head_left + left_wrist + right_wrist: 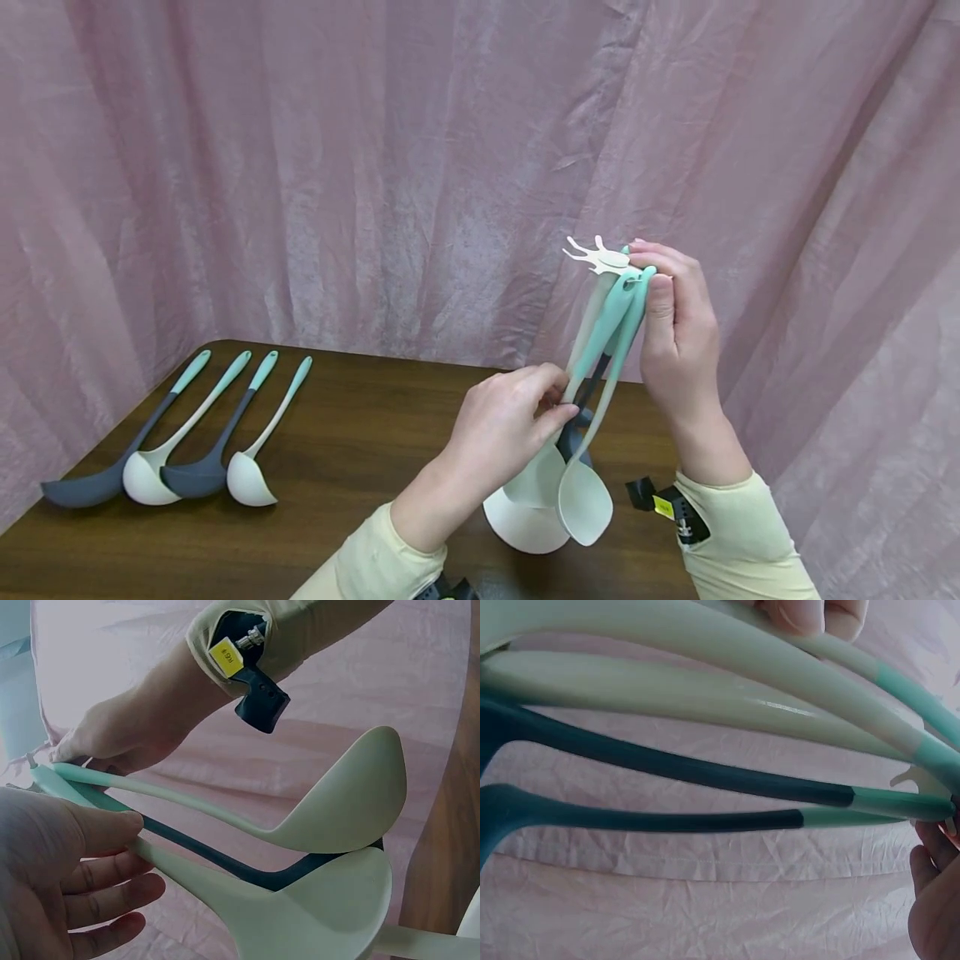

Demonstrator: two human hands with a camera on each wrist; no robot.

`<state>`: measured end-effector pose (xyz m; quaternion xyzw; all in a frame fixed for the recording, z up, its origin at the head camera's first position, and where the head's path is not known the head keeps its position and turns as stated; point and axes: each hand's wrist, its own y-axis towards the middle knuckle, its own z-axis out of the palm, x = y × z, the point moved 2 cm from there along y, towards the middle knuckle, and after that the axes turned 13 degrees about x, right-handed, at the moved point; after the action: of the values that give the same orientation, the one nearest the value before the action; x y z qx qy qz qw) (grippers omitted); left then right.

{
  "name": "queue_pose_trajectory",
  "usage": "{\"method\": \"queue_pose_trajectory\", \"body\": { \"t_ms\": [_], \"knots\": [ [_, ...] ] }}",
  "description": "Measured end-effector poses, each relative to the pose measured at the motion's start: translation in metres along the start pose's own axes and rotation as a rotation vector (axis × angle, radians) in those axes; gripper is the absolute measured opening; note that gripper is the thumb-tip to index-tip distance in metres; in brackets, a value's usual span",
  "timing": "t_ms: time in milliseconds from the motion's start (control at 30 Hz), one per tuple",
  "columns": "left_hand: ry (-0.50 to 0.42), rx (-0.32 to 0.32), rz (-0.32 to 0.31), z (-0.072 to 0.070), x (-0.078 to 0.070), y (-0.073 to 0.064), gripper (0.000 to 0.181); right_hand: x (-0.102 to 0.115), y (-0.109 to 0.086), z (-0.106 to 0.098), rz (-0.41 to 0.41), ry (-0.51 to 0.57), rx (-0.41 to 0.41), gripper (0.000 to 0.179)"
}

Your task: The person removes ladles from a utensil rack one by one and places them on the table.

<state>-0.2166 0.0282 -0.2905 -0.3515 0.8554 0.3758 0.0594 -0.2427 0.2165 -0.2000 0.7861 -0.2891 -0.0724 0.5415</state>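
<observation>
A white utensil stand (611,260) with a hooked top and round base (525,525) leans slightly in the head view. Green-handled utensils hang from it: two white ladles and two dark grey utensils, whose shafts (690,769) show in the right wrist view. My left hand (510,412) pinches the shaft of one white ladle (322,900) between thumb and fingers. At the top, my right hand (678,329) holds the green handle end of the other white ladle (585,504), beside the hooks. Its fingertips are partly hidden behind the stand top.
On the left of the brown table (360,517) lie a grey utensil (90,490), a white ladle (150,477), a grey ladle (197,478) and a smaller white ladle (249,480), side by side. A pink curtain (450,167) hangs behind the table.
</observation>
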Motion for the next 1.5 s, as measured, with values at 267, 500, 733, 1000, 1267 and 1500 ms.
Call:
{"method": "queue_pose_trajectory", "body": {
  "t_ms": [267,500,733,1000,1267,1500],
  "knots": [
    [0.002,0.01,0.003,0.002,0.002,0.0,0.022,0.006,-0.004,0.005,-0.008,-0.057,-0.061,0.028],
    [-0.001,0.015,0.01,0.005,0.003,-0.001,0.02,0.001,-0.007,0.002,-0.041,-0.026,-0.047,0.035],
    [-0.01,0.02,0.014,0.006,0.002,0.0,0.02,-0.005,-0.003,-0.005,-0.091,0.092,0.013,0.056],
    [-0.032,0.002,0.008,-0.002,0.002,0.002,0.021,-0.003,0.007,-0.005,-0.152,0.142,-0.019,0.062],
    [-0.051,0.0,-0.002,-0.006,0.002,0.001,0.021,-0.002,0.01,-0.003,-0.142,0.174,-0.029,0.063],
    [-0.024,0.009,-0.011,-0.006,0.002,0.002,0.02,0.001,0.008,0.003,-0.111,0.156,-0.081,0.062]
  ]
}}
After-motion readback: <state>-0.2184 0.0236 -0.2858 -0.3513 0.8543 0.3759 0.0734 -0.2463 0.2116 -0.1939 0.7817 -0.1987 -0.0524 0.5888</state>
